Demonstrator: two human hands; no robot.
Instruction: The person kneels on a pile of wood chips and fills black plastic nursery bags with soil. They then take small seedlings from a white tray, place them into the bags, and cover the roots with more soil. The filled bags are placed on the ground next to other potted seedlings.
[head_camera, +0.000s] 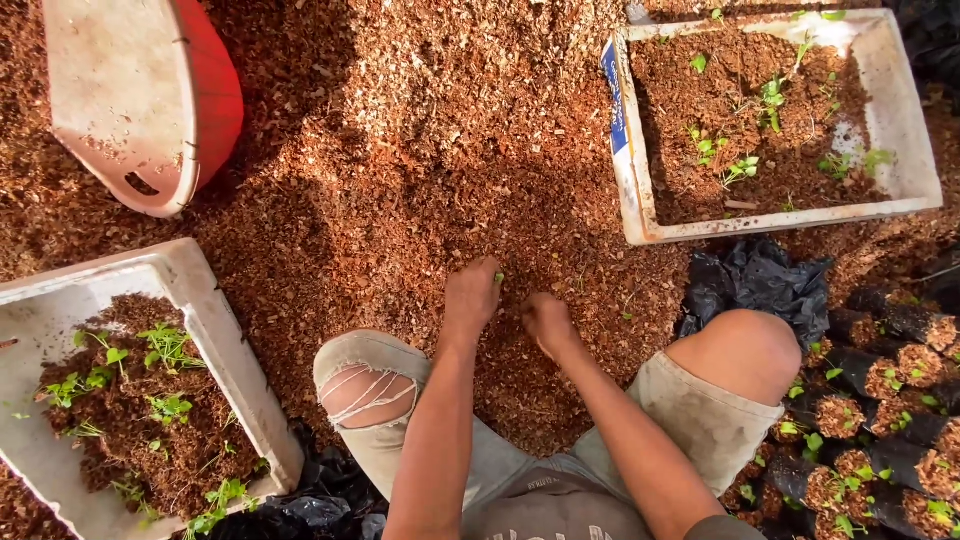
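Squatting over the mulch (420, 170), left hand (472, 295) pinches a tiny green seedling (499, 277) at fingertip level, probably to spare the stem. Right hand (547, 322) sits curled beside it; can't tell if it holds anything. Seedling trays (640, 190) flank both knees, within reach.

- Ground (440, 130): covered in reddish wood chips.
- White seedling tray (925, 150) at 1 o'clock.
- Second white tray (215, 330) at 8 o'clock.
- Red tub (215, 95) at 11 o'clock.
- Black soil bags (880, 400) at 4 o'clock.
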